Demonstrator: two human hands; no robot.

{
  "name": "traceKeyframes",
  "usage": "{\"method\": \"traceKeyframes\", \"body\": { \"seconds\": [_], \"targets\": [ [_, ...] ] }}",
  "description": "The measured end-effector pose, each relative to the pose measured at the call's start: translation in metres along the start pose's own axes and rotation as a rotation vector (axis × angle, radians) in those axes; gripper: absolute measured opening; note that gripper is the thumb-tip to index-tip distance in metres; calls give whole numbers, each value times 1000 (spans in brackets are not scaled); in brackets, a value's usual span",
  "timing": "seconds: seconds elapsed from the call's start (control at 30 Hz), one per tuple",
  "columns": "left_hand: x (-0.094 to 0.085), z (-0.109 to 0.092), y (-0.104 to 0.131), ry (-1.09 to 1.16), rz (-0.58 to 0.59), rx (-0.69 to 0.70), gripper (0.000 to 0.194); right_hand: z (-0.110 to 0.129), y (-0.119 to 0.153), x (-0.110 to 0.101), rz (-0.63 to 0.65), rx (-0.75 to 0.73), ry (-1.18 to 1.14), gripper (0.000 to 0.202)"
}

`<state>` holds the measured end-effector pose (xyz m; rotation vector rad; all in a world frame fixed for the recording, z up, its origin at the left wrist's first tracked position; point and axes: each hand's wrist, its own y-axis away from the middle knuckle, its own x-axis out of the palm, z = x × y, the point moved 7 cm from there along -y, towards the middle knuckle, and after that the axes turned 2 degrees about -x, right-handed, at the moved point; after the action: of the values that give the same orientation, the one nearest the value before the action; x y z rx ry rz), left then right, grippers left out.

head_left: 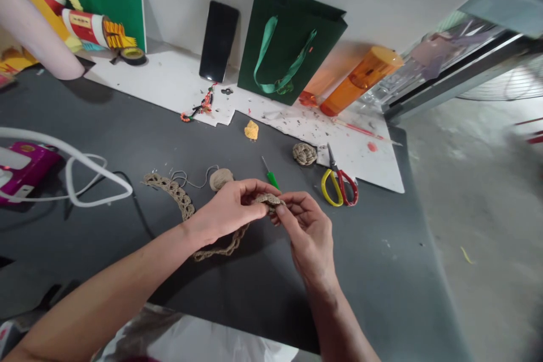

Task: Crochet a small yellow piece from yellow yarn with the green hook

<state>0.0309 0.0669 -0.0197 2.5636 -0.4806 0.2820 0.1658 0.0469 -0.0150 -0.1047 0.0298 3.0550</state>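
Both hands meet over the dark grey table, pinching the end of a beige crocheted strip between fingers and thumbs. My left hand grips it from the left, and my right hand holds it from the right. The rest of the strip loops beneath my left wrist and curves to the left on the tabletop. Just behind my left hand lies a small ball of beige yarn, its thread trailing left. A green-handled crochet hook rests beyond my fingers. Part of the strip is hidden by my hands.
Scissors with yellow and red handles lie right of my hands, near a coiled beige crocheted piece. A yellow scrap is farther back. A phone, dark green bag and orange cylinder stand by the wall. Left is a white tube.
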Motion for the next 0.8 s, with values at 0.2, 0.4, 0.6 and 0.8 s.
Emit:
{"method": "traceKeyframes", "body": {
  "seconds": [0.2, 0.4, 0.6, 0.8],
  "targets": [
    [-3, -1, -2, -72, -25, 92, 19, 4, 0, -2, -13, -24, 37, 12],
    [-4, -2, -2, -83, -41, 84, 24, 8, 1, -1, -34, -77, 131, 12],
    [-4, -4, -2, -129, -33, 119, 25, 9, 0, -2, -33, -95, 188, 9],
    [-5, -5, 0, -207, -23, 178, 20, 14, 3, -2, -51, -150, 275, 10]
  ]
}}
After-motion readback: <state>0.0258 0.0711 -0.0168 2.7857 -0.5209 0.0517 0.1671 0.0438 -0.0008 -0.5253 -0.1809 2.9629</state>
